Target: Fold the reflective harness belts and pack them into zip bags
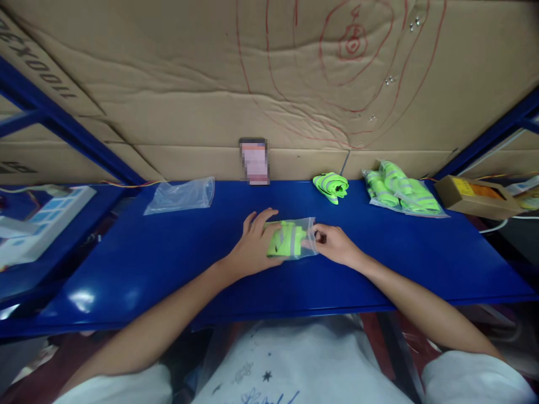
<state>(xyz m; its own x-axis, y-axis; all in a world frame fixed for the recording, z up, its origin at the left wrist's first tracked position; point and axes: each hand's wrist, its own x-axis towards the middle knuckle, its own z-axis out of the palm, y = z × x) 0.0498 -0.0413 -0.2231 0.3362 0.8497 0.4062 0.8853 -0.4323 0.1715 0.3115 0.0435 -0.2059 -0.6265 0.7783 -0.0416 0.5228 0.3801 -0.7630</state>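
Observation:
A clear plastic bag (310, 247) with a folded neon-green reflective item (286, 239) inside lies on the blue table at the centre. My left hand (255, 244) rests on the bag's left end, its fingers spread over the green item. At the bag's right end, my right hand (332, 242) pinches the opening, with fingertips at the clear edge. Behind it sits a loose rolled green reflective item (332, 186). Several bagged green items (400, 189) are piled at the back right.
Flat clear bags (182, 196) lie at the back left of the blue table (168, 280). A phone (255, 161) leans on the cardboard wall (189, 118). An open cardboard box (475, 196) stands at the right, a white power strip (54, 216) at the far left.

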